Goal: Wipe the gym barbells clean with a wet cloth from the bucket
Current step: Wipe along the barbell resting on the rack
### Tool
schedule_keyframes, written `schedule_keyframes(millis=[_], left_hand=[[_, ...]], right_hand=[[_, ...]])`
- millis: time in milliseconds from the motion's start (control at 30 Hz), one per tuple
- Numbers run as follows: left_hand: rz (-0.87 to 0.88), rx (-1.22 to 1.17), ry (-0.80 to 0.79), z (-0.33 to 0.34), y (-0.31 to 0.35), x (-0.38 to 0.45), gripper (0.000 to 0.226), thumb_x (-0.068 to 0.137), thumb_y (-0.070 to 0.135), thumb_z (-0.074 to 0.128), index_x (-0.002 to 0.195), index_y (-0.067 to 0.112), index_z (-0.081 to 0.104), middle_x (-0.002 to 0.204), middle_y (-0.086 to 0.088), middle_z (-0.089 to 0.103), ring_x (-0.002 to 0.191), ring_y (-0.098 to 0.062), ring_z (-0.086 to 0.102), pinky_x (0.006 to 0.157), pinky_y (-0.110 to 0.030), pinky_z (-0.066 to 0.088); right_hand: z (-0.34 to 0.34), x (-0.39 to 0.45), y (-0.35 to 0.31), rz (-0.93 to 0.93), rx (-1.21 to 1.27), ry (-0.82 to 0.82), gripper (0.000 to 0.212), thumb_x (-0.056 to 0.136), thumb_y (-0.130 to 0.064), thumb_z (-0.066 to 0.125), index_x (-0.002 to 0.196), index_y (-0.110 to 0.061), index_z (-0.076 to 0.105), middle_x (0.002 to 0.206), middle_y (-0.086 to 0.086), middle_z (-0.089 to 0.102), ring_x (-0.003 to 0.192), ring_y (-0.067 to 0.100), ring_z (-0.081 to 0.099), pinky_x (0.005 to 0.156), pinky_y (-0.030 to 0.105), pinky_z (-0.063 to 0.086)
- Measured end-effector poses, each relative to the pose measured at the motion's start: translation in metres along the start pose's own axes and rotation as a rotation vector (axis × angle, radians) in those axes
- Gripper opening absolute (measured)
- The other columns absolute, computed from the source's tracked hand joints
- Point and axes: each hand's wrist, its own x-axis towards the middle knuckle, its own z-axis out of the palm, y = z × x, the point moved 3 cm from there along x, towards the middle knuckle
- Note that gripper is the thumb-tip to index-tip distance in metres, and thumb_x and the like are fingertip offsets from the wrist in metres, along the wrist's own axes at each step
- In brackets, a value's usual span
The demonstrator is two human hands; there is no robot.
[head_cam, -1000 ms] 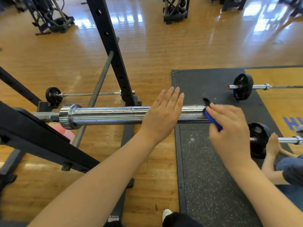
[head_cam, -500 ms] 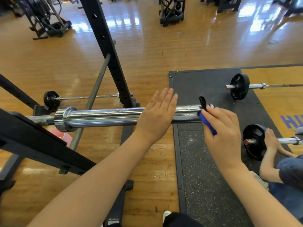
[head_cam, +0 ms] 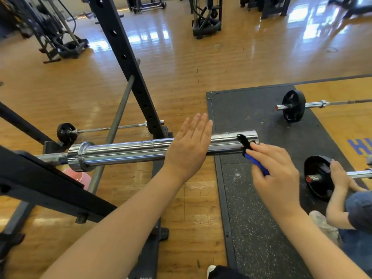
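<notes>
A chrome barbell sleeve (head_cam: 124, 151) juts out rightward from the black rack at about waist height. My left hand (head_cam: 188, 146) lies flat across its top, fingers straight and together. At the sleeve's free end my right hand (head_cam: 275, 174) pinches a small blue thing (head_cam: 256, 165) whose black tip (head_cam: 244, 142) lies against the chrome. I cannot tell if it is a cloth or a tool. A pink bucket (head_cam: 77, 177) shows partly under the rack beam on the left.
A black rack upright (head_cam: 128, 63) slants up behind the bar. A rubber mat (head_cam: 251, 198) lies to the right with a plated barbell (head_cam: 293, 106) on it. Another person's hand (head_cam: 338, 174) rests on a second plate. A small barbell (head_cam: 66, 132) lies on the wood floor.
My right hand has dropped slightly toward me, so the sleeve's end now shows beyond the black tip. My left hand stays flat on the sleeve.
</notes>
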Motion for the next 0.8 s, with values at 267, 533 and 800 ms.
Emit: schedule_keyframes(millis=[267, 533, 800], left_hand=[[-0.004, -0.037, -0.007, -0.001, 0.001, 0.001, 0.071, 0.069, 0.012, 0.078, 0.131, -0.004, 0.049, 0.134, -0.023, 0.051, 0.127, -0.035, 0.047, 0.109, -0.045, 0.024], [0.008, -0.025, -0.026, 0.000, 0.002, 0.000, 0.079, 0.062, 0.014, 0.082, 0.131, -0.006, 0.049, 0.133, -0.023, 0.052, 0.126, -0.036, 0.048, 0.108, -0.047, 0.028], [0.002, -0.014, -0.063, -0.003, 0.003, 0.001, 0.090, 0.054, 0.017, 0.088, 0.131, -0.008, 0.048, 0.132, -0.025, 0.052, 0.125, -0.037, 0.049, 0.107, -0.049, 0.028]], right_hand=[[0.013, 0.037, 0.004, 0.123, 0.085, 0.008, 0.032, 0.079, 0.003, 0.051, 0.105, 0.001, 0.070, 0.114, 0.014, 0.066, 0.107, 0.026, 0.061, 0.099, 0.017, 0.039], [-0.004, 0.004, 0.011, 0.228, 0.194, 0.097, 0.035, 0.078, 0.010, 0.052, 0.107, 0.000, 0.069, 0.111, 0.002, 0.062, 0.105, 0.007, 0.057, 0.095, 0.006, 0.039], [0.005, 0.003, 0.011, 0.350, 0.375, 0.010, 0.045, 0.083, 0.013, 0.055, 0.121, -0.012, 0.057, 0.117, -0.002, 0.060, 0.112, 0.007, 0.057, 0.097, 0.018, 0.045]])
